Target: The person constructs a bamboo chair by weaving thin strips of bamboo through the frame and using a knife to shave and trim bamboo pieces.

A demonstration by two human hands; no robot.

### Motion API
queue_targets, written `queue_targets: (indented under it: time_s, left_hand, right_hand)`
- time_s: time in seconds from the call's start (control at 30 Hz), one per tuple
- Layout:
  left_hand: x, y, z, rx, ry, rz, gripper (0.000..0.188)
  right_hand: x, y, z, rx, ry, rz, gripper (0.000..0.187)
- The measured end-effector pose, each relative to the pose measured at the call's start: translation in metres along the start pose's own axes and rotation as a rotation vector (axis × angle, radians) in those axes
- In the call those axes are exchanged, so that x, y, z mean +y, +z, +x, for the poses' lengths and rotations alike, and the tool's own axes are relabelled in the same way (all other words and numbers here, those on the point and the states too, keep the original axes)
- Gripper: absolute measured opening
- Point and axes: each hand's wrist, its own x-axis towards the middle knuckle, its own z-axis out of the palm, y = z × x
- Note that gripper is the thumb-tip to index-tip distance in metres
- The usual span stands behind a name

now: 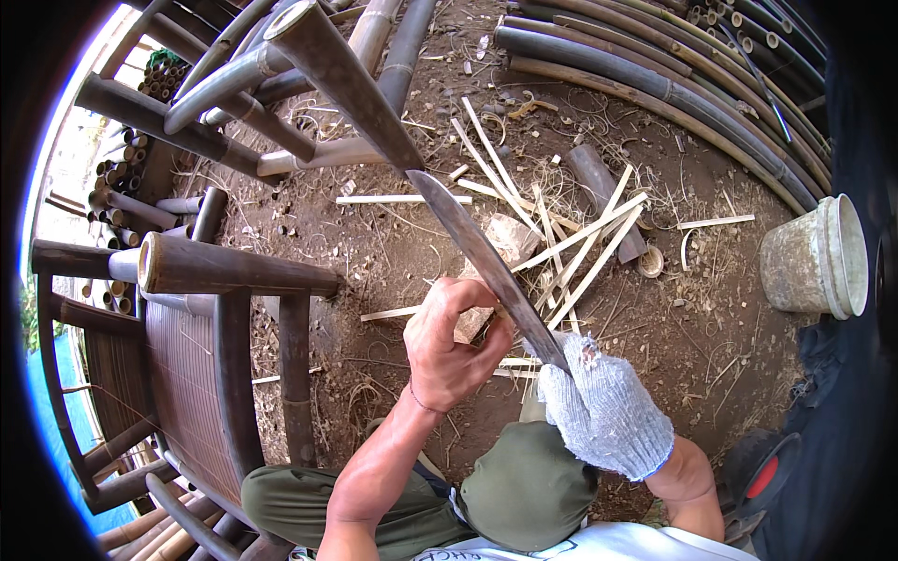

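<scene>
My right hand (pixel 608 411), in a grey-white knit glove, is closed round the handle end of a machete (pixel 482 252). Its long, dark, stained blade slants up and to the left, away from me. Bare and curled, my left hand (pixel 447 341) is beside the blade, thumb and forefinger brought together near its edge. What these fingers pinch, if anything, is too small to make out. Beneath the blade sits a pale wooden block (pixel 512 237), partly hidden by it and my left hand. Thin, pale bamboo strips (pixel 599 266) lie crisscrossed on the ground just beyond my hands.
Dark bamboo chair frames (pixel 234 266) stand close on the left, and one thick pole (pixel 341 79) rises near the blade tip. A dirty white bucket (pixel 812 257) is at the right. Long bamboo poles (pixel 645 89) lie stacked far right. Shavings litter the dirt floor (pixel 374 257).
</scene>
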Motion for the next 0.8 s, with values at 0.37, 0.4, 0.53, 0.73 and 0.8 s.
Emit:
queue_targets:
  time_s: [0.37, 0.4, 0.53, 0.73, 0.8]
  left_hand:
    - [0.004, 0.001, 0.006, -0.011, -0.035, 0.003, 0.047]
    - [0.007, -0.001, 0.007, -0.013, -0.051, 0.009, 0.046]
    - [0.050, -0.033, 0.047, -0.087, -0.139, 0.451, 0.029]
    - [0.095, -0.005, 0.147, -0.165, 0.249, 0.573, 0.013]
    - [0.036, 0.005, 0.147, -0.419, 0.225, 0.737, 0.028]
  right_hand:
    - [-0.001, -0.001, 0.008, -0.044, 0.114, -0.017, 0.029]
    - [-0.001, 0.000, 0.010, -0.058, 0.107, -0.059, 0.028]
    - [0.007, -0.010, 0.020, -0.075, 0.029, -0.277, 0.024]
    - [0.012, -0.019, 0.022, 0.030, -0.057, -0.490, 0.021]
    - [0.016, 0.003, 0.040, -0.120, -0.048, -0.427, 0.024]
